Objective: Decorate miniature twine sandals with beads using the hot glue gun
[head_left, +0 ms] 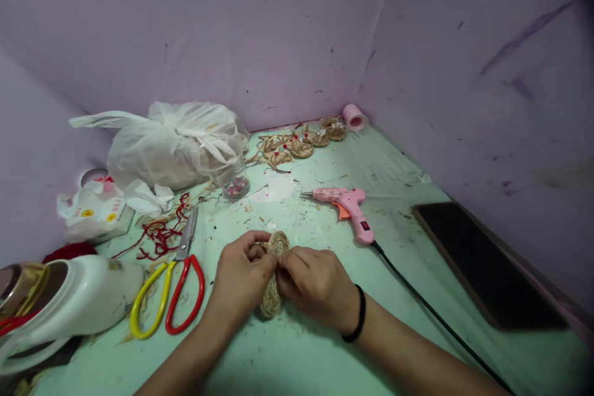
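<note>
Braided piece [271, 301] lies left of the glue gun [342, 197] and nearer the person, its long axis running away from the body; left hand [245, 271] and right hand [317, 279] pinch its middle from opposite sides, equally near.

head camera | faces forward, down | hands [244, 272] [318, 281] near, wall [260, 31] beyond
</note>
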The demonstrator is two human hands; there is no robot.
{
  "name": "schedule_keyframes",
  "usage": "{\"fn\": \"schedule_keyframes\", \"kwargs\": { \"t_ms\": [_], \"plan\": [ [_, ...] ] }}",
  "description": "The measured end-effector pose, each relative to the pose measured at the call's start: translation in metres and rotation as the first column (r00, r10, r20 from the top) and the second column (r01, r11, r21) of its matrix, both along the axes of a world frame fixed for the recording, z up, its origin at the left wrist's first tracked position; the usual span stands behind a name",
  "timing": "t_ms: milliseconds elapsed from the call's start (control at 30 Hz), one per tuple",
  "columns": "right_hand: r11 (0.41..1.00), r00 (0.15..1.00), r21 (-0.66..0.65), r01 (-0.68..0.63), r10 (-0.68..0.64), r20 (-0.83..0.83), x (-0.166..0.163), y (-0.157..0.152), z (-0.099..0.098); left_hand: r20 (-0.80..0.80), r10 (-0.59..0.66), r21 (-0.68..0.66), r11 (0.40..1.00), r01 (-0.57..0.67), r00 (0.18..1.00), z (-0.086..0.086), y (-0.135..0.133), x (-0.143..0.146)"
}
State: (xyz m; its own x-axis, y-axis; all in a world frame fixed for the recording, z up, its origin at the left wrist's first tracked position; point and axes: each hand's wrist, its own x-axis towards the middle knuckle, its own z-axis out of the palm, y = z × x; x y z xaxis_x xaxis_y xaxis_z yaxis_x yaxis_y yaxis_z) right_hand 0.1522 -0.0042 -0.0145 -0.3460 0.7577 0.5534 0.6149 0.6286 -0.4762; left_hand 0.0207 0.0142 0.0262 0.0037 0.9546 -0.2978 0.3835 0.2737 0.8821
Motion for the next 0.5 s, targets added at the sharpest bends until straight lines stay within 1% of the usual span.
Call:
{"fn": "schedule_keyframes", "kwargs": {
  "t_ms": [100, 167, 233, 300, 500],
  "plan": [
    [0.999, 0.999, -0.03, -0.04, 0.039, -0.02, 0.0064, 0.0007, 0.0017, 0.051, -0.041, -0.058, 0.997, 0.044, 0.998, -0.0007, 0.0027, -0.0034],
    [0.992, 0.995, -0.116, -0.045, 0.035, -0.091, 0.0092, 0.0008, 0.0034, 0.083, -0.081, -0.077, 0.993, 0.087, 0.993, -0.0009, 0.0042, -0.0056],
    [0.976, 0.985, -0.212, -0.051, 0.013, -0.174, 0.0095, 0.0008, 0.0045, 0.082, -0.109, -0.079, 0.99, 0.115, 0.991, -0.0003, 0.0051, -0.0069],
    [0.963, 0.974, -0.266, -0.052, -0.01, -0.225, 0.0076, 0.001, 0.0047, 0.067, -0.125, -0.079, 0.988, 0.131, 0.99, 0.0013, 0.0058, -0.0072],
    [0.972, 0.967, -0.224, -0.066, 0.007, -0.253, 0.0006, 0.0009, 0.0019, 0.088, -0.103, -0.14, 0.984, 0.114, 0.991, 0.0068, 0.0088, -0.0081]
  ]
}}
